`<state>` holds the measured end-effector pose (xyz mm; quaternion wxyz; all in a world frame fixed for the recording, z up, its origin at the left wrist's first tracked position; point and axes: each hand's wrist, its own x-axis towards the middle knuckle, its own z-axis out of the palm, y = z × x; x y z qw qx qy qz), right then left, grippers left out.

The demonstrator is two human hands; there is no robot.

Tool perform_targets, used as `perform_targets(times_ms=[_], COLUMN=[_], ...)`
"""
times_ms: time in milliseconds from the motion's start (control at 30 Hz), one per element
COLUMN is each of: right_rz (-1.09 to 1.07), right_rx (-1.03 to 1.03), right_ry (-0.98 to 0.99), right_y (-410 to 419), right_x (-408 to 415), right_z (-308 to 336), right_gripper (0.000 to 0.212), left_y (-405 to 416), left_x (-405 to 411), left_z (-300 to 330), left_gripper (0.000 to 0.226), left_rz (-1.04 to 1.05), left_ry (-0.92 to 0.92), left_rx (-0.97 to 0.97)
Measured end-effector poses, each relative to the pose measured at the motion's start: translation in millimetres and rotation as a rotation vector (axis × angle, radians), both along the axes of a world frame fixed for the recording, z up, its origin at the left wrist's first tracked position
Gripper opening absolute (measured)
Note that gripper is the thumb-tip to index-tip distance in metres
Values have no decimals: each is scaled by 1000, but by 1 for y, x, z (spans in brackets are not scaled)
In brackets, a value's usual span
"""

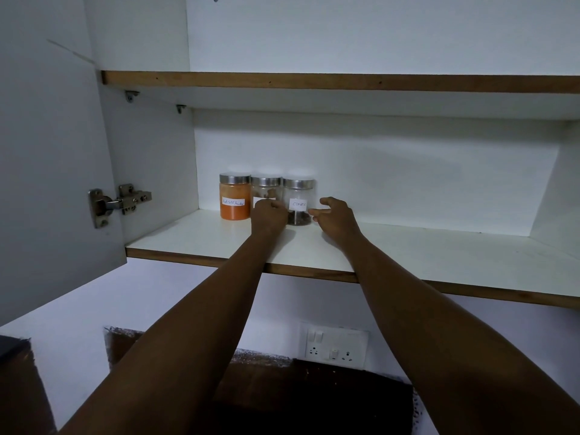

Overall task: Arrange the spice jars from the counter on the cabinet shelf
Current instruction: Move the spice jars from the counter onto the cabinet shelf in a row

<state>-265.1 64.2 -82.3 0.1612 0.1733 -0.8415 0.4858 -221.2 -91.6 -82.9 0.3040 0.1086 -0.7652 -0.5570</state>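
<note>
Three spice jars are lined up at the back left of the lower cabinet shelf (pixel 408 246), all upright, all with shiny metal lids, pretty much touching side by side. The orange powder jar (pixel 234 197) is on the left, labelled by hand (the writing is hard to read, something "Powder"). The middle jar (pixel 265 191) is half covered by the left hand (pixel 269 216), so its label can't be read; some brown bits can be seen inside. The cloves jar (pixel 298 202) is on the right, with a "Cloves" label and dark stuff sitting in the bottom.

The left hand is curled up right in front of the middle jar, knuckles toward the camera. Whether the jar is really gripped or just touched can't be told, since the fingertips are hidden behind the hand.

The right hand (pixel 335 215) is held just beside the cloves jar, fingers loosely spread and relaxed, thumb up, index tip close to the glass. Nothing is held by it.

The cabinet door (pixel 53 152) is swung open on the left, hinge (pixel 119 202) showing. An upper shelf (pixel 314 81) is seen above, and a wall socket (pixel 334 345) below the cabinet.
</note>
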Motion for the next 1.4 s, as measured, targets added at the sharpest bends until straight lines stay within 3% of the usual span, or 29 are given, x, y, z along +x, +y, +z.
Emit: perform_targets(times_ms=[533, 667, 767, 967, 1100, 1200, 1267, 1333, 1400], right_rz=[-19, -31, -102, -180, -149, -121, -155, -148, -70], right_rx=[71, 83, -33, 27, 168, 339, 383, 284, 55], right_ry=[8, 18, 74, 175, 97, 103, 247, 483, 625], right_y=[2, 3, 6, 10, 15, 17, 20, 26, 34], right_x=[0, 4, 14, 50, 81, 118, 143, 165, 182], right_z=[-1, 0, 3, 10, 7, -7, -30, -63, -101], right_gripper=[55, 46, 32, 28, 35, 40, 32, 27, 36], left_y=[-1, -1, 0, 8, 22, 40, 56, 73, 88], left_x=[2, 4, 8, 28, 57, 95, 124, 153, 174], left_z=[0, 1, 1, 5, 8, -2, -24, -53, -89], left_gripper=[28, 27, 24, 24, 27, 21, 16, 19, 25], left_rz=[6, 24, 69, 41, -45, -75, -95, -87, -58], left_ry=[2, 14, 14, -51, -126, -6, 154, 378, 562], left_rx=[5, 17, 66, -20, -180, -415, -481, -434, -424])
